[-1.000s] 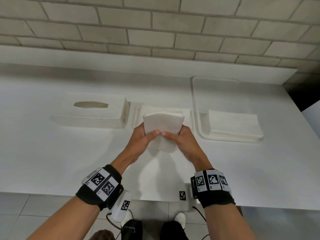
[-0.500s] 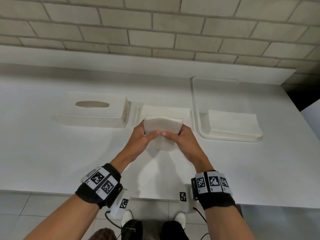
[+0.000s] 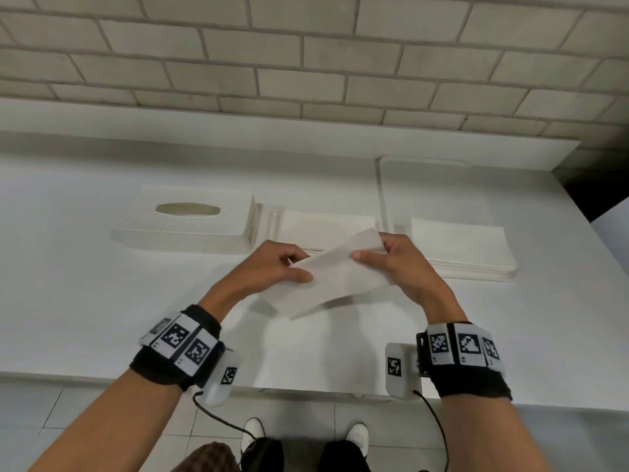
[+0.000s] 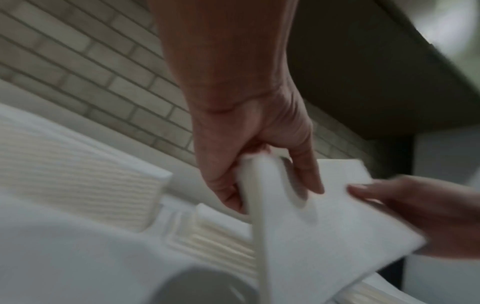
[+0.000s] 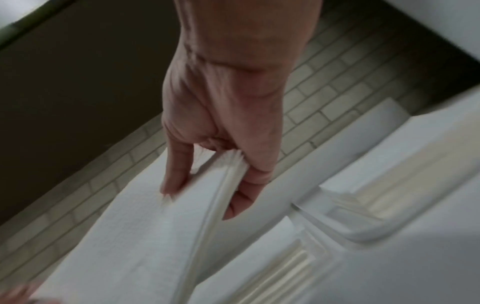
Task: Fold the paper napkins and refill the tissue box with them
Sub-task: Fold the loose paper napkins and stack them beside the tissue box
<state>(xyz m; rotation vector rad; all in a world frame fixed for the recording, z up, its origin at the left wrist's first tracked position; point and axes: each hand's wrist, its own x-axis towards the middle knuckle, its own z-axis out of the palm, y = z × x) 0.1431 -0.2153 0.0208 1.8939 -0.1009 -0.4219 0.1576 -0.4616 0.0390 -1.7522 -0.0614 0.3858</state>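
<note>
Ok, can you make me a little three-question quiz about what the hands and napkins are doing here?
1. True or false: the napkin lies flat on the counter.
2. What holds the napkin? A) left hand alone B) right hand alone C) both hands
3. Fill in: the stack of unfolded napkins sits on the white ____, to the right of the tissue box.

Key:
1. False; it is held up above the counter, tilted.
2. C; the fingers and thumb of each hand pinch one end.
3. tray
</note>
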